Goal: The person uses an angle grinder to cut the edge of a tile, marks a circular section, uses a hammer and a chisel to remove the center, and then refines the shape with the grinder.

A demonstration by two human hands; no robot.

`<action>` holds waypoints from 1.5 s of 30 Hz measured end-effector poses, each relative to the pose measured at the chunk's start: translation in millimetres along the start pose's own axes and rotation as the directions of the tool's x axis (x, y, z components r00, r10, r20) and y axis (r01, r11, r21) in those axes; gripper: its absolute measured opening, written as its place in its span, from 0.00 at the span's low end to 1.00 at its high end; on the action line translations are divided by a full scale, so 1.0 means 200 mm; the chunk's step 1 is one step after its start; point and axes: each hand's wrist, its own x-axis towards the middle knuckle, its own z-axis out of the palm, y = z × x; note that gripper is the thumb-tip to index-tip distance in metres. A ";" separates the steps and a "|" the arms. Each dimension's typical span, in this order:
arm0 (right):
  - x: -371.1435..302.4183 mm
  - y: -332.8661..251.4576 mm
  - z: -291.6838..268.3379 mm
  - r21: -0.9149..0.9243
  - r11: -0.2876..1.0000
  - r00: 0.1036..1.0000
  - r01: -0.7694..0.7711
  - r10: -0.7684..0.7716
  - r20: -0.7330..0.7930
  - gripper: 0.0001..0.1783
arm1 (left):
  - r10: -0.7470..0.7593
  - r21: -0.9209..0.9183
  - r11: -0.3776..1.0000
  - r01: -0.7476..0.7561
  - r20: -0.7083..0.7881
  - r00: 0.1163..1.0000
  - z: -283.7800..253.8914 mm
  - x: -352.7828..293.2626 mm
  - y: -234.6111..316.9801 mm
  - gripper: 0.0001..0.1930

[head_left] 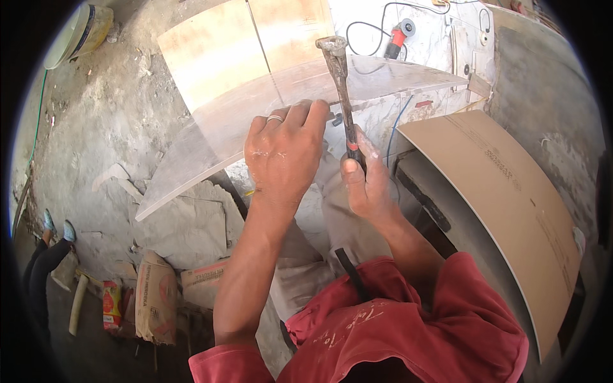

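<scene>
My right hand [369,182] is wrapped round the dark handle of a hammer [340,80], held upright with its worn metal head at the top. Beside it, my left hand [284,150], a ring on one finger, rests at the near edge of a long grey tile [211,143]. Its fingers curl over with the knuckles up. What they grip, if anything, is hidden, though a small dark piece [336,119] shows between that hand and the hammer. Both hands carry white dust.
An angle grinder [399,38] with its cord lies beyond the tile. Light wooden panels [217,51] stretch behind. To the right leans a brown board [504,191]. A bucket [92,29], paper sacks [156,297] and another person's legs [48,258] are at the left.
</scene>
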 end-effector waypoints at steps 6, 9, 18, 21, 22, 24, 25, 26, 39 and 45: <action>0.01 0.01 -0.01 0.057 0.995 0.996 -0.085 0.083 0.046 0.27 | 0.010 -0.015 1.000 -0.011 -0.023 1.000 0.01 0.00 0.01 0.05; 0.02 0.01 0.00 -0.032 0.997 0.995 -0.070 0.072 0.069 0.28 | 0.014 0.018 1.000 -0.013 -0.035 0.999 0.01 0.00 0.00 0.06; 0.02 0.09 -0.01 0.032 0.998 0.996 -0.046 0.044 0.072 0.28 | -0.010 0.043 0.999 0.012 -0.037 0.999 0.01 0.04 0.00 0.07; -0.01 0.11 0.01 0.079 0.989 0.988 -0.125 0.117 0.101 0.29 | -0.001 0.022 1.000 0.002 -0.040 0.999 0.02 0.01 0.00 0.07; -0.01 0.10 0.01 0.067 0.989 0.985 -0.132 0.124 0.119 0.29 | -0.007 0.033 0.999 0.008 -0.045 0.999 0.02 0.01 0.00 0.07; 0.02 0.09 0.00 0.046 0.992 0.987 -0.116 0.110 0.114 0.29 | -0.011 0.045 0.999 0.013 -0.056 0.998 0.02 0.03 -0.01 0.07; -0.02 0.08 0.00 0.046 0.991 0.986 -0.129 0.123 0.108 0.29 | -0.008 0.047 0.999 0.010 -0.048 0.999 0.02 0.02 0.00 0.08; 0.00 0.09 0.00 0.048 0.992 0.988 -0.118 0.112 0.103 0.29 | -0.005 0.049 0.999 0.007 -0.041 0.999 0.02 0.01 0.00 0.08; 0.04 0.10 0.00 0.097 0.989 0.987 -0.112 0.100 0.123 0.28 | -0.057 0.036 0.998 0.055 0.071 0.996 -0.01 0.03 0.01 0.11; 0.06 0.06 -0.05 0.060 0.995 0.984 -0.082 0.071 0.161 0.28 | -0.082 0.046 0.996 0.078 0.103 0.991 -0.02 0.04 0.01 0.10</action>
